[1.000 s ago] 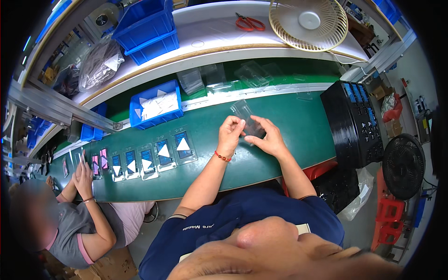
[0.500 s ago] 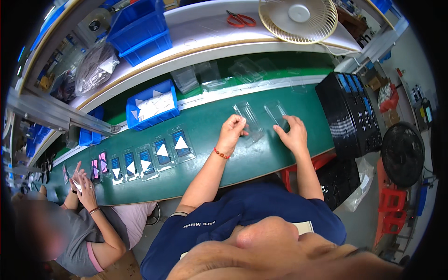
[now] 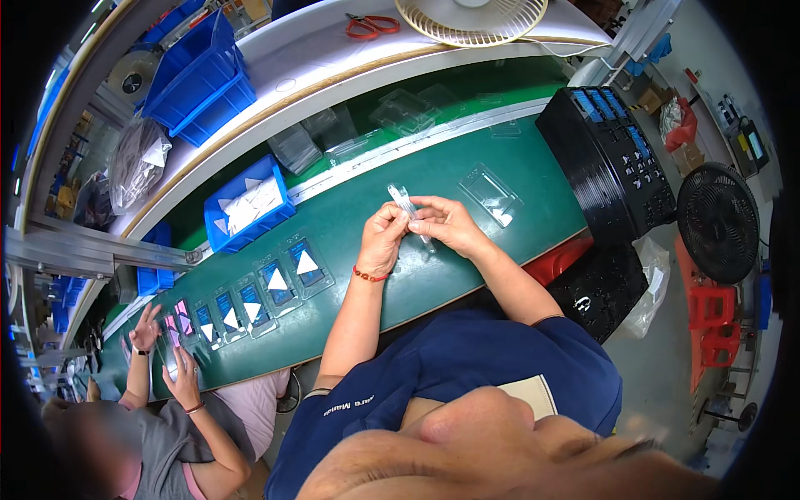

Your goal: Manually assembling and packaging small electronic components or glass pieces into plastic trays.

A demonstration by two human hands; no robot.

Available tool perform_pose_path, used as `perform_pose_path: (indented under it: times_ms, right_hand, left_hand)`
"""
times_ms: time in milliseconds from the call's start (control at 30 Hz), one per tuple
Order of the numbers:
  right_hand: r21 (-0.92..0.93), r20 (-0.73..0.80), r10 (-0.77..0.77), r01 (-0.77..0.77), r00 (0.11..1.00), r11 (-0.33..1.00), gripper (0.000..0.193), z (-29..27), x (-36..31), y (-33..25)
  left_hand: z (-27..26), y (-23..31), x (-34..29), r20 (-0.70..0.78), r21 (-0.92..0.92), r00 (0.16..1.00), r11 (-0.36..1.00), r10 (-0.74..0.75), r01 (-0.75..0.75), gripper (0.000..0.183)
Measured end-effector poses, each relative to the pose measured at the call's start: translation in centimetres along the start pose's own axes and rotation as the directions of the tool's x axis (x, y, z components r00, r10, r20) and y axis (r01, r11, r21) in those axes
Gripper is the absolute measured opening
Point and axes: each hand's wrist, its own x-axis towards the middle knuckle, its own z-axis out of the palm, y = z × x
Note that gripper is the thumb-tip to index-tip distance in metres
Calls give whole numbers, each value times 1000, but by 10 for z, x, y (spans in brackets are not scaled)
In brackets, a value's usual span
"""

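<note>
My left hand (image 3: 383, 237), with a red beaded bracelet at its wrist, pinches a clear plastic blister shell (image 3: 403, 200) turned nearly edge-on. Against the other side of the shell press the fingers of my right hand (image 3: 447, 225), so both hands grip it above the green table (image 3: 358, 208). A second clear blister shell (image 3: 492, 196) lies flat to the right of my hands. Left of them stands a row of several clear packs (image 3: 305, 262), each with a dark blue flat piece and a white triangle.
A blue bin (image 3: 250, 204) of white pieces stands at the table's back, near stacked clear shells (image 3: 296, 150). Black trays (image 3: 604, 167) are piled at the right end. Red-handled cutters (image 3: 372, 27) and a fan (image 3: 472, 18) rest on the shelf. A co-worker's hands (image 3: 146, 327) are at far left.
My right hand has come left to the shell in my left hand, and the shell is now edge-on. The co-worker's hands have moved apart. The whole view has shifted.
</note>
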Motion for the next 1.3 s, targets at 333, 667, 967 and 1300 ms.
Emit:
perform_pose_path:
  times_ms: [333,667,967,1300]
  right_hand:
    - [-907,-67,-464,140,883,397,58,-13,-5,-13]
    - [-978,-206,-491,-165,847,125,46,-195,86,-41]
    - [-973,-217,-557,-132,801,190,43,-213,-63,-13]
    - [-975,-220,-542,-202,811,94,60,-160,-46,-1]
  left_hand:
    - [-17,30,1,-172,1,966,981,-193,196,11]
    - [-13,20,0,-307,914,889,366,340,176,24]
    - [15,20,-8,-167,986,893,51,418,161,43]
    - [81,-16,-21,639,753,769,-176,-35,-634,50]
